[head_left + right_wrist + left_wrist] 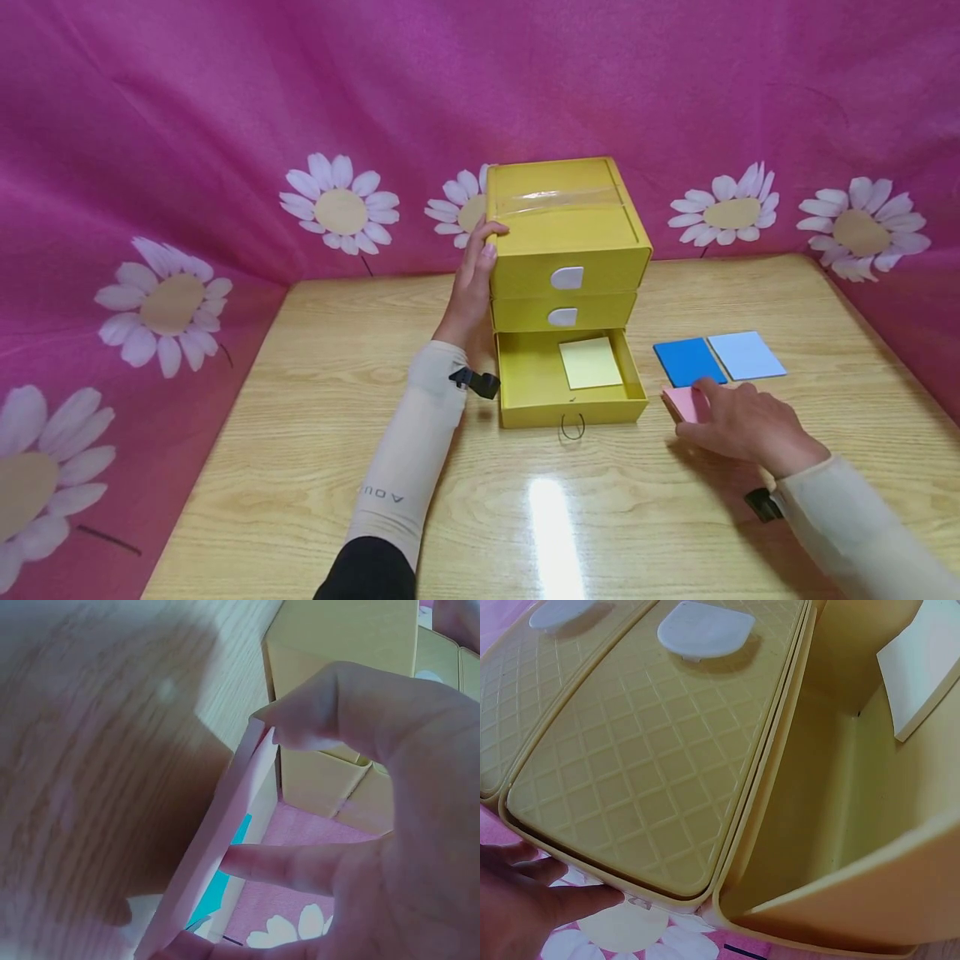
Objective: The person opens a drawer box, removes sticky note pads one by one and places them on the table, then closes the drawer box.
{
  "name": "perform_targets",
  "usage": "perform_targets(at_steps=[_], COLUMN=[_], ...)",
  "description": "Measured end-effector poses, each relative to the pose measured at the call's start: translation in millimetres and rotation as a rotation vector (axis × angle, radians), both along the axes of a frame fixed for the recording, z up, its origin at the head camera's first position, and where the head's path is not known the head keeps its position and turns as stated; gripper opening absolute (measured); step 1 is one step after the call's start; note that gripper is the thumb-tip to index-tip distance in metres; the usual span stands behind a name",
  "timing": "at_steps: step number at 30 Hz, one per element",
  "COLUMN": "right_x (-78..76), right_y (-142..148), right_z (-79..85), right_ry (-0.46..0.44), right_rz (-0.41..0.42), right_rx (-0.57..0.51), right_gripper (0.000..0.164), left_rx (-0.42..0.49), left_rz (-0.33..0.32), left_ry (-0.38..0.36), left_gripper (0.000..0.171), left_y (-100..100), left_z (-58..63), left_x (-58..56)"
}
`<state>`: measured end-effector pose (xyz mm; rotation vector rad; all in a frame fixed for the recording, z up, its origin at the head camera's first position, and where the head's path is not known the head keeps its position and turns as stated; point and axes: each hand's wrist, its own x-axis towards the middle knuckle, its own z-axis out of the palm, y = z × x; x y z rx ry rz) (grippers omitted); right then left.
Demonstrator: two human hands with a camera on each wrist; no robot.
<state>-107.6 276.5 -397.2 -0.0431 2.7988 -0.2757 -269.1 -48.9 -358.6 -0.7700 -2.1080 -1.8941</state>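
My left hand (471, 287) rests against the left side of a yellow drawer unit (562, 233), fingers near its upper front corner. The bottom drawer (525, 414) is pulled out, and a pale yellow sticky note pad (591, 364) lies inside it. To the right of that drawer, my right hand (750, 423) pinches a pink sticky note pad (683, 403) by its edges. In the right wrist view the pink pad (206, 836) is tilted, close over the table, with thumb and fingers along its edge.
Just behind the pink pad lie a blue pad (688, 362) and a light blue pad (747, 356) side by side on the wooden table (337, 400). Both upper drawers are closed and have white tabs (567, 278). A pink flowered cloth (420, 83) stands behind.
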Motion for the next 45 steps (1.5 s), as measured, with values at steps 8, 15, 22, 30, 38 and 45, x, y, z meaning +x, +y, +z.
perform_targets(at_steps=[8,15,22,30,38,45], right_x=[1.8,3.6,7.0,10.7,10.0,10.2], right_y=[2,1,0,-2,-3,-3], right_z=[-4.1,-9.9,-13.9,-17.5,-16.8,-18.0], right_ry=[-0.003,-0.050,-0.004,0.027,-0.007,-0.006], right_rz=[-0.016,-0.082,-0.091,-0.105,-0.106,-0.101], right_rx=[0.010,0.004,0.021,0.033,0.062,0.081], right_gripper=[0.067,0.078,0.070,0.058,0.059,0.065], left_rx=[-0.011,-0.023,-0.046,-0.039,-0.011,-0.022], left_rz=[-0.004,-0.006,0.011,0.008,0.023,0.039], left_ry=[-0.028,-0.028,-0.028,-0.021,0.012,0.019], left_gripper=[0.040,0.041,0.041,0.041,0.045,0.047], left_y=[-1,-2,-1,0,1,1], left_z=[20.7,22.3,24.4,5.4,-8.8,-8.8], left_x=[20.6,21.9,24.5,5.5,-8.5,-7.8])
